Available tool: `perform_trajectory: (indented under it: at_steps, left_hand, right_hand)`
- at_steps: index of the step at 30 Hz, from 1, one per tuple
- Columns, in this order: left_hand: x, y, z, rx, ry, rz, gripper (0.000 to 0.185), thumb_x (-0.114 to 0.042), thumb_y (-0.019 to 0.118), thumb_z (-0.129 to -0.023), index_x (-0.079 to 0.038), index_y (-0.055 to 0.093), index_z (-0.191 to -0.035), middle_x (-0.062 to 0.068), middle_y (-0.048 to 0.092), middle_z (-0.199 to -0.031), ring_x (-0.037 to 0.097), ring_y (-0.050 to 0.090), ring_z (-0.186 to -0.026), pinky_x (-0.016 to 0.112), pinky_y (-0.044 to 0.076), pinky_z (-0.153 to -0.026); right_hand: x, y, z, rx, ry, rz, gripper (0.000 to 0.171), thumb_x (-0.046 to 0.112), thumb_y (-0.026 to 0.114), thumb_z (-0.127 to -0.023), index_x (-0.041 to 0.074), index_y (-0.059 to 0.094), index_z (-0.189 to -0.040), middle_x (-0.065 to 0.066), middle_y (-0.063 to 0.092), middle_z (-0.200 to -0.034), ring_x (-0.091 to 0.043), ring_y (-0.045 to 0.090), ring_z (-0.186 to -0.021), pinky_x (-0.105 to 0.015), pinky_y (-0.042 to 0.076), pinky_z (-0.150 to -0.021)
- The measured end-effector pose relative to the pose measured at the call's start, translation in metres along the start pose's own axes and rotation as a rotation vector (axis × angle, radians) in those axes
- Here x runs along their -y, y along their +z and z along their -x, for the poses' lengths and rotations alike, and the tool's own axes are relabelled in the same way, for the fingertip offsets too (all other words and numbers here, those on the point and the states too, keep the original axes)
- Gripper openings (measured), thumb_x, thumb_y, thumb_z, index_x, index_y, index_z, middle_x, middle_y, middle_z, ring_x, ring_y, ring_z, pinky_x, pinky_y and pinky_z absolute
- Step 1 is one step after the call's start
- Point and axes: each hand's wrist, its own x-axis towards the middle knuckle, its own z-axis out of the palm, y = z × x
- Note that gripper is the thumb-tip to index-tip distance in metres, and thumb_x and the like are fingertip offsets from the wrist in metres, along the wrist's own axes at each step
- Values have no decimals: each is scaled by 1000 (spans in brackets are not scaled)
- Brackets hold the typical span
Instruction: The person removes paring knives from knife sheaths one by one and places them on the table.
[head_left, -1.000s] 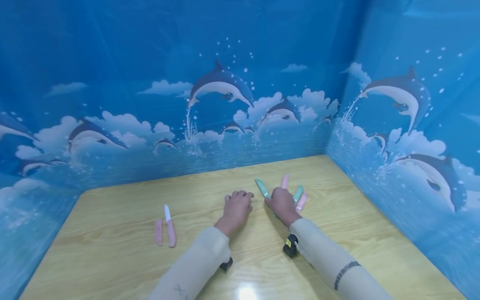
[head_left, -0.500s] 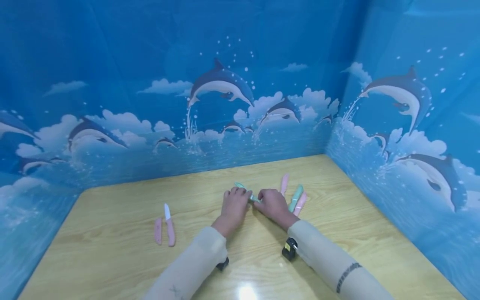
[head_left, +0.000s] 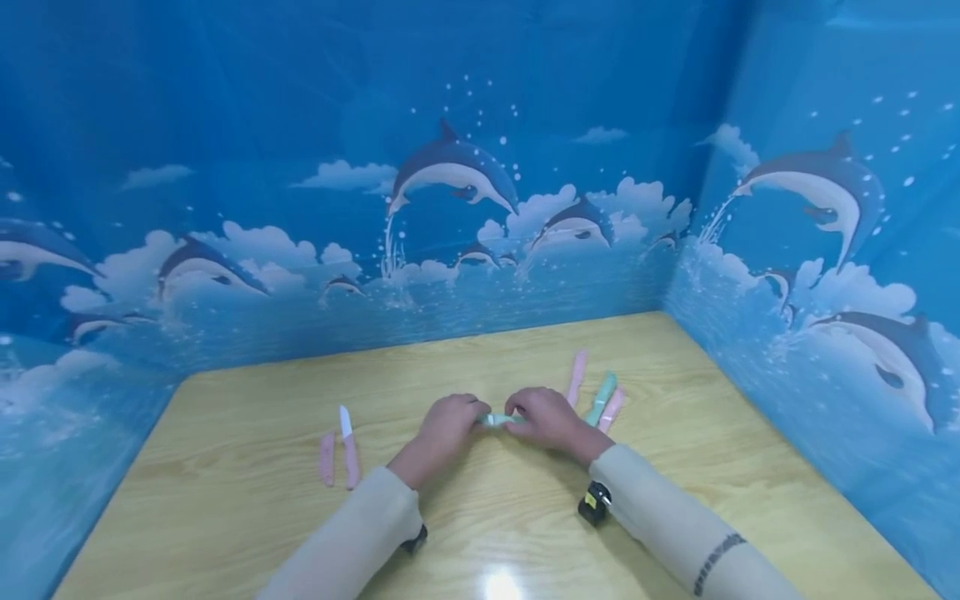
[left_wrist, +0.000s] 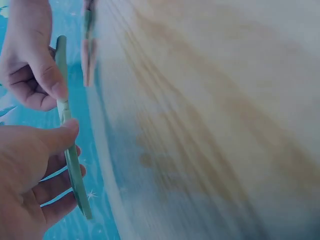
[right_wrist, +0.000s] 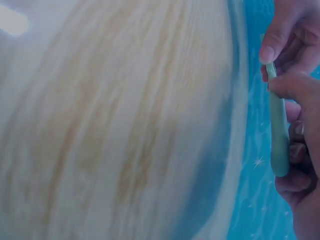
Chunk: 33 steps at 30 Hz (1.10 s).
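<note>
Both hands pinch one sheathed green knife (head_left: 497, 420) above the table (head_left: 525, 517): our left hand (head_left: 442, 425) and right hand (head_left: 545, 417) take opposite ends; we should pull straight apart, fingers clear of any blade.

Head view high over table (head_left: 225, 517), wrist views close, sharing green knife (left_wrist: 70, 150)

A mint-green knife (head_left: 497, 420) sits between the fingers (head_left: 480, 408), with pink (head_left: 576, 377) and green sheaths (head_left: 601, 398) beyond them, perhaps a white-bladed pink knife (head_left: 348, 446) leftward, on a pale wood-grain desk (head_left: 675, 467) before blue dolphin-print walls (head_left: 450, 167).
</note>
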Motion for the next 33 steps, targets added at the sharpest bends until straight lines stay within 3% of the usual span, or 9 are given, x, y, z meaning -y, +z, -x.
perform_trajectory:
  at_steps: [7,13,19,25,33]
  left_hand:
    - [7,-16,34,-94,70,45,17,-20,75,-85,-11,73,-99,2,71,-91,16,66,-82,32,56,-74]
    - [1,-28,63,-157,56,51,19,-19,78,-81,-12,73,-98,0,72,-89,14,66,-79,30,56,-72]
    - [-6,-33,73,-136,17,103,19,-17,76,-83,-10,72,-100,2,73,-95,15,68,-87,29,57,-79]
    - [-10,-35,79,-116,-60,154,16,-18,73,-86,-11,71,-100,2,73,-98,17,68,-91,32,57,-82]
    - [-9,-33,88,-165,-98,178,17,-20,73,-86,-11,72,-100,2,73,-98,16,68,-89,30,58,-78]
  right_hand:
    - [24,-9,2,18,-165,-1,10,24,74,-85,15,71,-89,10,54,-74,-5,43,-65,-18,39,-55]
    - [45,-12,6,5,-294,-34,9,20,77,-83,15,70,-86,6,59,-87,-9,55,-83,-21,52,-71]
    - [53,-10,13,88,-234,-86,11,24,72,-89,16,64,-90,10,58,-84,-6,55,-74,-18,50,-66]
    - [56,-9,14,91,-209,-122,12,26,71,-90,15,68,-94,10,61,-83,-1,52,-73,-18,49,-64]
    - [63,-9,13,73,-205,-132,14,22,74,-87,14,70,-97,10,62,-84,-1,54,-74,-19,50,-66]
